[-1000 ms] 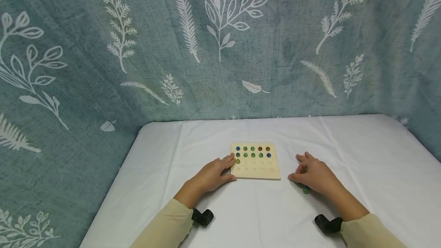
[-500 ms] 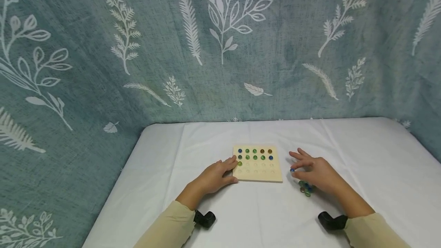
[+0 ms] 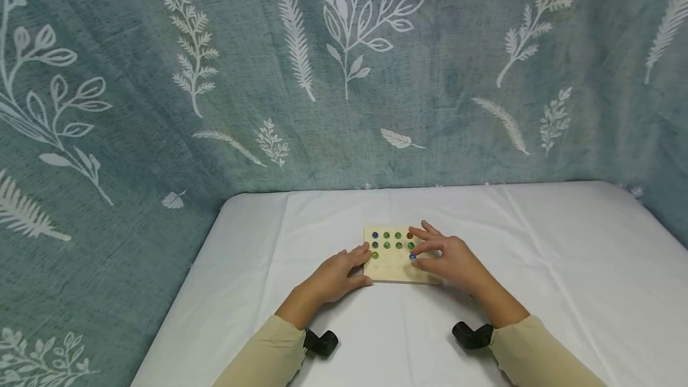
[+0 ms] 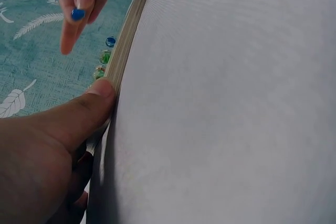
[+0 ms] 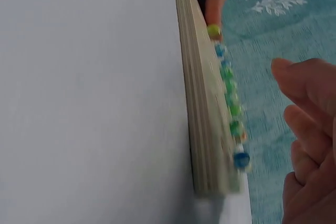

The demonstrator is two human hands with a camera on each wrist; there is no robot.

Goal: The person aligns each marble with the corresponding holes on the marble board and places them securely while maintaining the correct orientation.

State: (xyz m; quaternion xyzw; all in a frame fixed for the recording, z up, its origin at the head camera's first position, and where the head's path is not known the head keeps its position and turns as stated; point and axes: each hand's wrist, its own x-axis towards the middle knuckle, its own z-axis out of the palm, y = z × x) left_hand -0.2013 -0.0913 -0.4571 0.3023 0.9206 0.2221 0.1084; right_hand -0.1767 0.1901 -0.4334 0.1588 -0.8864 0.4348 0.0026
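I see the right hand (image 3: 450, 260), fingers pinching a blue marble (image 3: 412, 257), has reached the board (image 3: 395, 276), bringing hollows (image 3: 387, 267) within range, the left hand (image 3: 334, 275) spread at its edge.

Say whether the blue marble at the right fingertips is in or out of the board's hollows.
Out: the right hand pinches the blue marble; the left wrist view shows it above the board.

The board (image 3: 395, 275) looks like smooth, matt wood (its side streaked in fine layers, like plywood), the marbles (image 3: 398, 235) like glossy, clear glass, the creased tablecloth (image 3: 317, 220) and backdrop (image 3: 236, 70) like matt cloth, the wrist cameras (image 3: 322, 344) like plastic.
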